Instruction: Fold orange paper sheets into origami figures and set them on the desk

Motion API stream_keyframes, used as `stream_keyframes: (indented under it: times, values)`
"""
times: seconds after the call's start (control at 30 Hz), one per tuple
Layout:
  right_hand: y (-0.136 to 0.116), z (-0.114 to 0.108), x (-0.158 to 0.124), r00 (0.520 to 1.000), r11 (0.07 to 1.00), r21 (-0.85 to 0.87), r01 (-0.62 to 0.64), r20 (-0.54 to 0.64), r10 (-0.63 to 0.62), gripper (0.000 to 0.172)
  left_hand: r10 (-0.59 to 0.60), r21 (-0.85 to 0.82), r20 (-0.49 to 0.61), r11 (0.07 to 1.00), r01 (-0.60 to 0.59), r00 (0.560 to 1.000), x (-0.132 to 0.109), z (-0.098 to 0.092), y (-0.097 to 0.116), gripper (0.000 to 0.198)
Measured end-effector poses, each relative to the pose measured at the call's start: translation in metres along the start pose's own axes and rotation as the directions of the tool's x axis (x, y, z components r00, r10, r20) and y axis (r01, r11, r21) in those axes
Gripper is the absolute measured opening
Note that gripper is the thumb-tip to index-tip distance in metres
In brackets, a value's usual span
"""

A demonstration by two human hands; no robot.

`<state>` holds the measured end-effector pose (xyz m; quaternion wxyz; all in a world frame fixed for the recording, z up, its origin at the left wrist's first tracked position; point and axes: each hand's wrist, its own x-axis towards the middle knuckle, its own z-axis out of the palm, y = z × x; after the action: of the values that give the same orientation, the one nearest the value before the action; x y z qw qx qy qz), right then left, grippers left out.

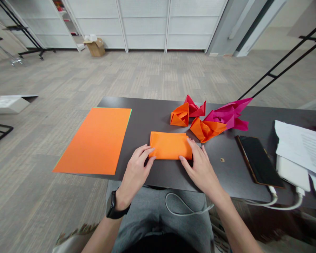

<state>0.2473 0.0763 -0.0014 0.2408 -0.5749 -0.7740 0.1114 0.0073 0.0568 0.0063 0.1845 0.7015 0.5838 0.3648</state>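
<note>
A folded orange paper (170, 146) lies flat on the dark table in front of me, shaped into a small layered rectangle. My left hand (137, 167) holds its left end, with the fingertips at the edge and the thumb close below them at the near corner. At the right end, my right hand (201, 168) grips the paper between the thumb on the near edge and the fingers on the far corner. To the left lies a large flat orange sheet (97, 140), with a thin green edge showing beneath it.
Behind the paper sit folded shapes: an orange one (180, 115), a red one (196, 108), another orange one (208, 129) and a magenta one (230, 113). At right lie a phone (259, 160), a white power bank (292, 172), cables (287, 207) and printed sheets (302, 147).
</note>
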Motion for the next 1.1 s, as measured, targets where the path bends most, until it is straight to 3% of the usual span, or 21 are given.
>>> stream_keyframes:
  times: [0.17, 0.27, 0.43, 0.63, 0.77, 0.9, 1.0, 1.1]
  values:
    - [0.005, 0.001, 0.000, 1.000, 0.999, 0.046, 0.002, 0.000, -0.002, 0.060, -0.237, -0.329, -0.026, 0.919, 0.215, 0.971, 0.010, -0.004, 0.000, 0.015]
    - [0.006, 0.001, 0.000, 1.000, 0.999, 0.034, 0.013, 0.021, -0.014, 0.051, -0.333, -0.427, -0.027, 0.857, 0.290, 0.943, 0.020, 0.000, 0.002, 0.029]
    - [0.002, -0.002, -0.001, 0.998, 0.999, 0.034, 0.036, 0.046, -0.038, 0.042, -0.262, -0.260, -0.011, 0.933, 0.250, 0.965, 0.029, 0.003, 0.007, 0.048]
    - [-0.003, -0.006, -0.004, 0.998, 0.989, 0.142, 0.035, 0.039, -0.041, 0.037, -0.329, -0.433, -0.009, 0.853, 0.293, 0.944, 0.015, 0.002, 0.011, 0.061]
    - [0.001, -0.005, -0.003, 0.998, 0.939, 0.342, -0.035, -0.037, 0.051, 0.059, -0.386, -0.568, -0.005, 0.760, 0.316, 0.922, 0.009, 0.006, 0.009, 0.075]
    - [0.007, -0.002, -0.002, 0.980, 0.845, 0.519, -0.132, -0.061, 0.190, 0.079, -0.457, -0.720, 0.121, 0.571, 0.395, 0.881, 0.013, 0.009, 0.007, 0.087]
    - [0.009, 0.000, -0.002, 0.969, 0.789, 0.595, -0.156, -0.062, 0.238, 0.083, -0.421, -0.779, 0.194, 0.483, 0.400, 0.886, 0.014, 0.008, 0.007, 0.078]
    - [0.009, 0.001, 0.002, 0.959, 0.699, 0.696, -0.165, -0.052, 0.278, 0.087, -0.381, -0.789, 0.177, 0.496, 0.362, 0.908, 0.014, 0.003, 0.010, 0.060]
